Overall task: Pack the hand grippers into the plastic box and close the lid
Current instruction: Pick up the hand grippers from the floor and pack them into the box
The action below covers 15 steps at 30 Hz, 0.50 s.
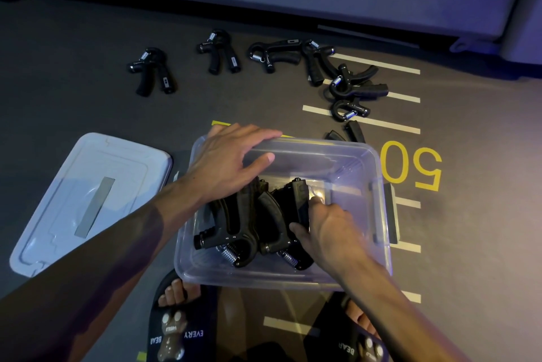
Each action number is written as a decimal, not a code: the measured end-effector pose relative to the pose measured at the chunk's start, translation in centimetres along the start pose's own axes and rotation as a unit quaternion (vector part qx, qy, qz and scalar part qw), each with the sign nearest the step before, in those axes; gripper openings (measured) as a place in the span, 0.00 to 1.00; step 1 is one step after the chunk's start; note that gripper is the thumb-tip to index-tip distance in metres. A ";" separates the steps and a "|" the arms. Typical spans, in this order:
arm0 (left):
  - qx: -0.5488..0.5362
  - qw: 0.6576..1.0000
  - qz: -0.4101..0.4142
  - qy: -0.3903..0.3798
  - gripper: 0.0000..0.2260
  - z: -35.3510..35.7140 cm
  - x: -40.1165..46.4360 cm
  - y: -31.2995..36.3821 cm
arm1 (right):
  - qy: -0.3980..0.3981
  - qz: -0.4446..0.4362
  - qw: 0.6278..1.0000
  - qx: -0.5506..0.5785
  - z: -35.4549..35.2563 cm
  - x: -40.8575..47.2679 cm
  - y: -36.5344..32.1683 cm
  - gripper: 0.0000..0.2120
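Nearest, the right hand reaches into the clear plastic box, its grip pinched round the handle of a hand gripper at the right of the packed ones, probably to nestle it against its neighbours and save room. The left hand lies flat with straight fingers over the box's far left rim, grasping nothing, seemingly to keep the box from sliding on the floor. The lid lies just left of the box, out of the way, and further off the loose grippers wait in a ragged row, some piled at the right.
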State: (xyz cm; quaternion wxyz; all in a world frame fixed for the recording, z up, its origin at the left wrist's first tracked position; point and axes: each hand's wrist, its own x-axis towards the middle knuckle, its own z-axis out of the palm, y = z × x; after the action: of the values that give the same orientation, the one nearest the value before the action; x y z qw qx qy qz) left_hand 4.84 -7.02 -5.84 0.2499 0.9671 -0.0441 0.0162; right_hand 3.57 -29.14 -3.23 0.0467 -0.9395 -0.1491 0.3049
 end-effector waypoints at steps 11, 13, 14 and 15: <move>0.008 1.000 -0.018 -0.019 0.18 0.1 0.3 -0.1 | 0.144 -0.057 0.967 0.202 -5.2 1.1 3.6 0.09; 0.003 1.000 -0.021 -0.018 0.17 0.1 0.4 -0.1 | 0.216 -0.067 0.945 0.236 -6.8 2.2 5.1 0.07; -0.001 1.000 -0.022 -0.016 0.17 0.1 0.5 -0.1 | 0.244 -0.062 0.939 0.236 -7.2 3.0 6.0 0.07; -0.002 1.000 -0.023 -0.012 0.16 0.1 0.6 -0.1 | 0.265 -0.050 0.933 0.237 -7.4 4.0 7.0 0.07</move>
State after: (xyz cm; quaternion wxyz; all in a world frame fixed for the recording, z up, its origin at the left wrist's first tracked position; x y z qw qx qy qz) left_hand 5.41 -7.07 -5.95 0.2514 0.9676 -0.0249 -0.0014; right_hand 12.80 -34.48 -0.71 0.3209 -0.9391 -0.1015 0.0690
